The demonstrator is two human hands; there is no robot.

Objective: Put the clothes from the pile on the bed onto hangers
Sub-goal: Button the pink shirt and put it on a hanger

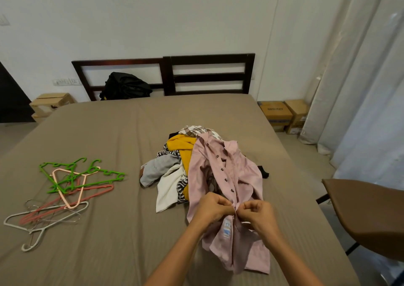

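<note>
A pale pink button-up shirt [209,167] lies stretched over the clothes pile [175,165] on the brown bed [109,132], collar away from me. My left hand [213,207] and my right hand [258,213] meet at its button placket near the hem, each pinching the fabric edge. A white care label shows just below my hands. The pile holds yellow, grey, white and striped garments. A heap of hangers [65,189] in green, pink and grey lies on the bed's left side.
A black bag [125,86] leans against the dark headboard [196,75]. A brown chair [367,215] stands at the right bed edge. Cardboard boxes [284,115] and curtains [360,88] are at the right, and a wooden stool [51,105] sits at the far left.
</note>
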